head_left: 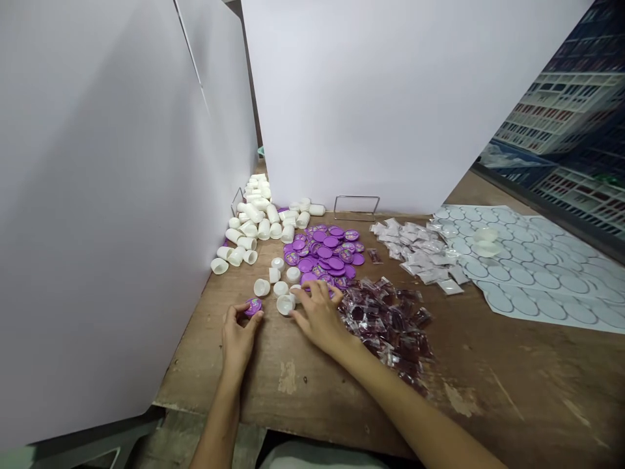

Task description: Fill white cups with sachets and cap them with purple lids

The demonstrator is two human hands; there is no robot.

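Note:
My left hand [239, 335] pinches a round purple lid [253, 307] with a printed label, just above the table's front left part. My right hand [319, 312] reaches over a small group of white plastic cups, its thumb and fingers around one white cup [295, 293] partly hidden by the fingers. Another white cup [286, 305] stands with its mouth up beside my right thumb. Behind my right hand is a heap of purple lids [327, 251]. Under and beside my right forearm lie clear sachets with dark red contents [390, 319].
White tapered containers [254, 221] are piled at the back left against a white panel [122, 195]. White sachets [420, 247] lie right of the lids. Sheets printed with ovals [537, 267] carry two pale round pieces [486, 242]. A wire stand [356, 197] props the back panel [366, 104].

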